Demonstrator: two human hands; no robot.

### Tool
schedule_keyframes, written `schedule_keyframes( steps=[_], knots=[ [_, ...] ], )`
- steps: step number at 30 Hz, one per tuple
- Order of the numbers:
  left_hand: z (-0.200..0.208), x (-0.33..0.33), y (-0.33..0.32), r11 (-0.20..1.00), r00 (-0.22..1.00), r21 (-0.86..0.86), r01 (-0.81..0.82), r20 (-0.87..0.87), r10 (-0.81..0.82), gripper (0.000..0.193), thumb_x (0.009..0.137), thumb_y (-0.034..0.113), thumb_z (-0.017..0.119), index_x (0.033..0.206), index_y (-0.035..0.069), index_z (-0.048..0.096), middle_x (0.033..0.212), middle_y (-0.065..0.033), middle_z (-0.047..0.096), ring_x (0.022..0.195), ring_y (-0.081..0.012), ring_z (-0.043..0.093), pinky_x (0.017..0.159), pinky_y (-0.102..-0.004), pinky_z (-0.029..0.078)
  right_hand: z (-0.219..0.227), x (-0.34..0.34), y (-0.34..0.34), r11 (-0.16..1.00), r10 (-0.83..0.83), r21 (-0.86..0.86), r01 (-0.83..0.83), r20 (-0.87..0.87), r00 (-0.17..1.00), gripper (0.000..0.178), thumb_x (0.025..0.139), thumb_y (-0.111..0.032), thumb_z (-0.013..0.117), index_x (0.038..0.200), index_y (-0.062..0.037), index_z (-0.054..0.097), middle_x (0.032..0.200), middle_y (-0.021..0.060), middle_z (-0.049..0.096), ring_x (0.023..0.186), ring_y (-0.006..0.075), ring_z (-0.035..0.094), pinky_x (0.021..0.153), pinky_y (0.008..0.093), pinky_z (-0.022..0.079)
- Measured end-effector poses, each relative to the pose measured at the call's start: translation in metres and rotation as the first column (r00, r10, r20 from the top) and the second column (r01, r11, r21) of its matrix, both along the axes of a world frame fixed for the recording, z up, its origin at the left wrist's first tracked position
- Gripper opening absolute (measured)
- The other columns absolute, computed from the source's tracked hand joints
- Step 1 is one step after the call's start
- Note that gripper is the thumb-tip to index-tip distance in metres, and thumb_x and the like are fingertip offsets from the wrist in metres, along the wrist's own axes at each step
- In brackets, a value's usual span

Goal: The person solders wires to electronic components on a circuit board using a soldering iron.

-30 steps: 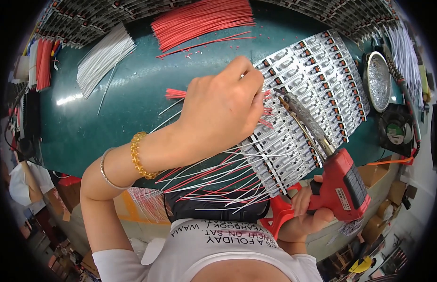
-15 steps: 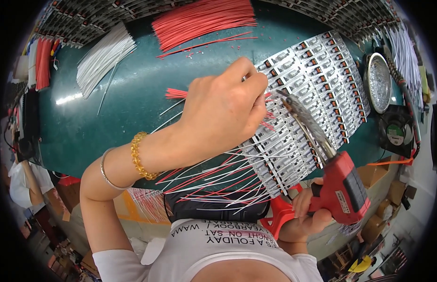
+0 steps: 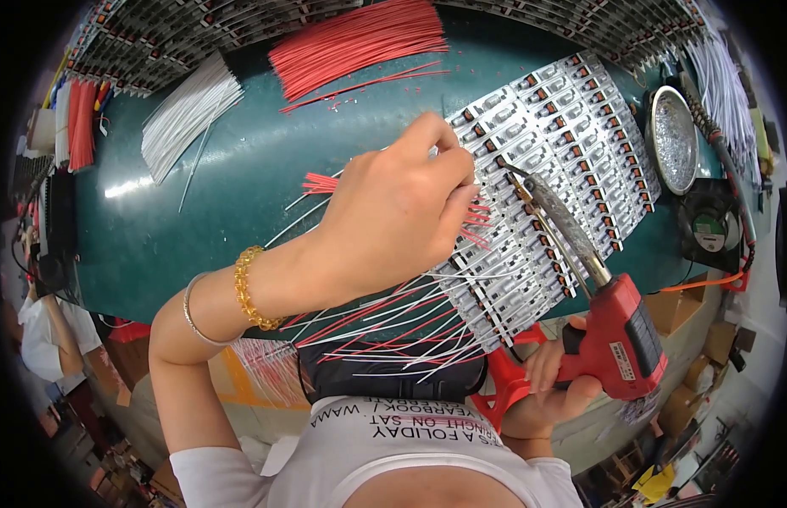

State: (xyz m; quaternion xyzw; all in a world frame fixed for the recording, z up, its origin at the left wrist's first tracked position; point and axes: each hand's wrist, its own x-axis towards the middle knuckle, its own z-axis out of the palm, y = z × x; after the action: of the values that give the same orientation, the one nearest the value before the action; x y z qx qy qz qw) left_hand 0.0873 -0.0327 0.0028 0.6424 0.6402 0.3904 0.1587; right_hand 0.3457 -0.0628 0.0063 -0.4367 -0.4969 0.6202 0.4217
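Note:
My left hand (image 3: 402,207) is closed over a bundle of red wires (image 3: 319,184). Their ends stick out on both sides of the fist, and fingertips pinch near the left edge of a panel of small silver circuit boards (image 3: 537,127). What lies right at the fingertips is hidden. In my right hand (image 3: 556,377) is the grip of a red and black soldering gun (image 3: 618,334), its thin tip pointing up and left over the panel, just right of my left fingers. Red and white wires (image 3: 393,326) trail from the panel's lower left edge.
A stack of red wires (image 3: 360,46) and a bundle of white wires (image 3: 190,114) lie at the back of the green table (image 3: 232,195). To the right stand a round metal dish (image 3: 673,140) and a small black fan (image 3: 711,224). More board panels (image 3: 199,42) line the far edge.
The whole view has shifted slightly. Against the panel, the soldering gun's tip sits a little further right, a bit more apart from my left fingers. Both hands keep their hold.

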Motion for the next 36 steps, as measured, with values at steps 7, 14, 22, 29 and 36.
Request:
schedule_keyframes(
  steps=[7, 14, 22, 29, 36],
  knots=[
    [0.009, -0.002, -0.002, 0.989, 0.998, -0.14, 0.058, -0.031, -0.063, 0.01, 0.077, 0.002, 0.07, 0.079, 0.0, 0.06, 0.093, -0.0105, 0.057, 0.068, -0.0241, 0.059, 0.06, -0.0322, 0.048, -0.001, 0.005, -0.001, 1.0, -0.015, 0.008, 0.015, 0.014, 1.0, 0.093, 0.08, -0.069, 0.055, 0.128, 0.0085, 0.038, 0.047, -0.003, 0.04, 0.035, 0.0079, 0.038, 0.039, 0.0213, 0.034],
    [-0.002, -0.002, 0.001, 0.999, 0.999, 0.014, 0.042, -0.02, -0.041, 0.012, 0.077, 0.0, 0.069, 0.076, 0.0, 0.057, 0.088, -0.0097, 0.057, 0.063, -0.0241, 0.06, 0.055, -0.0334, 0.048, -0.005, 0.01, -0.001, 0.999, 0.036, -0.03, -0.038, -0.061, 0.997, 0.095, 0.079, -0.07, 0.055, 0.128, 0.0094, 0.036, 0.048, -0.0021, 0.043, 0.036, 0.0084, 0.04, 0.039, 0.0217, 0.036],
    [-0.003, 0.004, -0.001, 1.0, 0.994, 0.011, -0.017, -0.107, 0.018, 0.009, 0.076, 0.001, 0.068, 0.075, 0.002, 0.059, 0.086, -0.0069, 0.057, 0.057, -0.0209, 0.059, 0.049, -0.0314, 0.047, -0.003, 0.01, -0.003, 0.998, 0.049, -0.048, -0.048, 0.022, 0.999, 0.087, 0.079, -0.067, 0.059, 0.12, 0.0076, 0.041, 0.049, -0.002, 0.043, 0.037, 0.0081, 0.04, 0.039, 0.0208, 0.034],
    [-0.007, 0.005, 0.0, 0.999, 0.991, 0.043, -0.01, -0.136, 0.016, 0.009, 0.076, 0.002, 0.068, 0.075, 0.003, 0.06, 0.086, -0.0066, 0.058, 0.053, -0.0193, 0.059, 0.047, -0.0316, 0.047, 0.0, 0.004, -0.007, 0.994, -0.048, -0.102, 0.045, -0.027, 0.998, 0.085, 0.074, -0.054, 0.075, 0.118, 0.0124, 0.048, 0.05, 0.0006, 0.049, 0.037, 0.0099, 0.044, 0.037, 0.0235, 0.029],
    [-0.007, 0.004, 0.001, 0.999, 0.989, 0.05, -0.005, -0.148, 0.012, 0.008, 0.075, 0.002, 0.068, 0.074, 0.003, 0.06, 0.086, -0.0068, 0.058, 0.054, -0.0191, 0.059, 0.047, -0.0311, 0.047, -0.008, 0.005, -0.013, 0.988, -0.122, -0.11, 0.112, -0.091, 0.988, 0.083, 0.075, -0.052, 0.075, 0.119, 0.0126, 0.047, 0.05, 0.001, 0.048, 0.037, 0.0101, 0.043, 0.038, 0.0232, 0.029]
  ],
)
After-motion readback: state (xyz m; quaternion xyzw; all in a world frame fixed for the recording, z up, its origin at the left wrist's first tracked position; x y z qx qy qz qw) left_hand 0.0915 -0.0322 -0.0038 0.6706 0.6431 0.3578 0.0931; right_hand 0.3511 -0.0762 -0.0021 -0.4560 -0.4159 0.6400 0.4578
